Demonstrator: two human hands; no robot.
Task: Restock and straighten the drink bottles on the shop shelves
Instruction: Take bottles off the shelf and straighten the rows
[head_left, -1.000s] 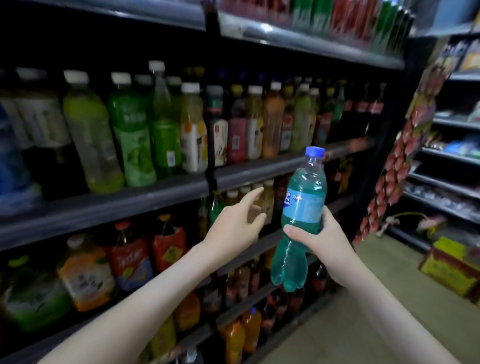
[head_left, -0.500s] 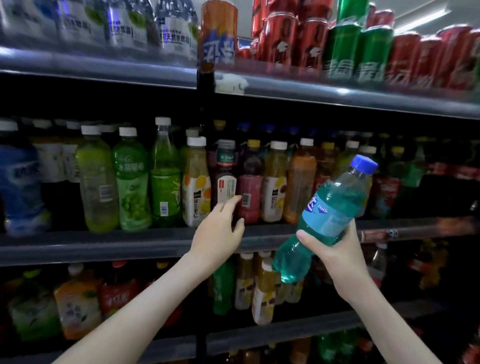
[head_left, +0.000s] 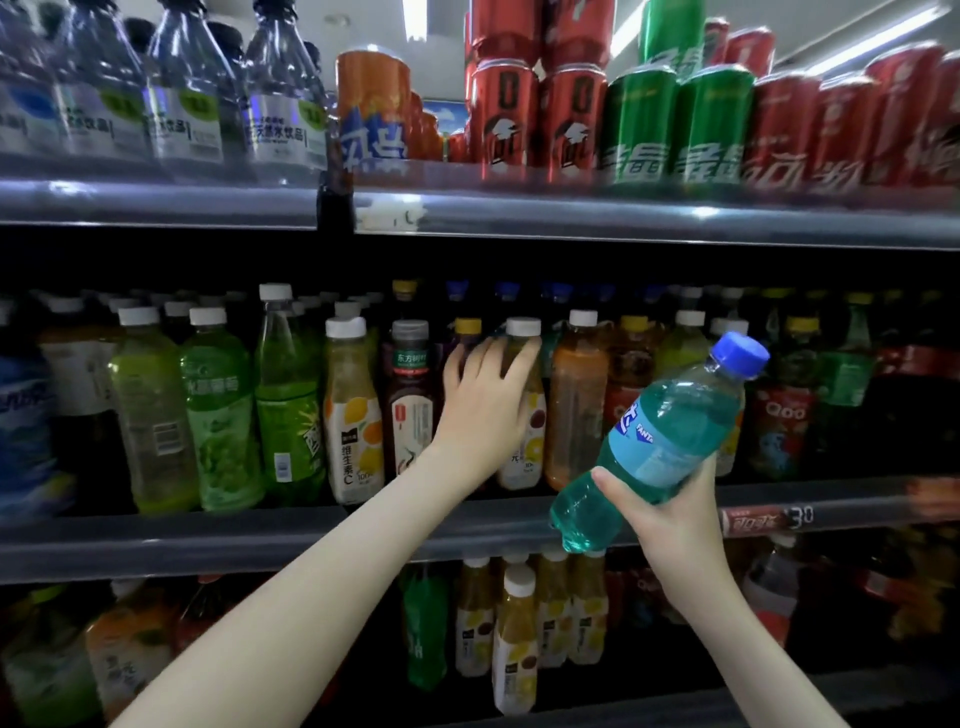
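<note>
Head camera: the middle shelf (head_left: 260, 535) is full of standing drink bottles (head_left: 218, 415). The left hand (head_left: 485, 410) lays spread, nearly straight fingers (head_left: 519, 364) on a white-capped juice bottle (head_left: 531, 452) there. The right hand (head_left: 670, 519) curls round the low part of a tilted blue Fanta bottle (head_left: 670, 431), held in front of the shelf, cap up.

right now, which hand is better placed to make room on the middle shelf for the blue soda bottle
Left, probably. The left hand holds nothing and its spread fingers touch the white-capped bottle on the middle shelf. The right hand grips the tilted blue soda bottle out in front.
</note>
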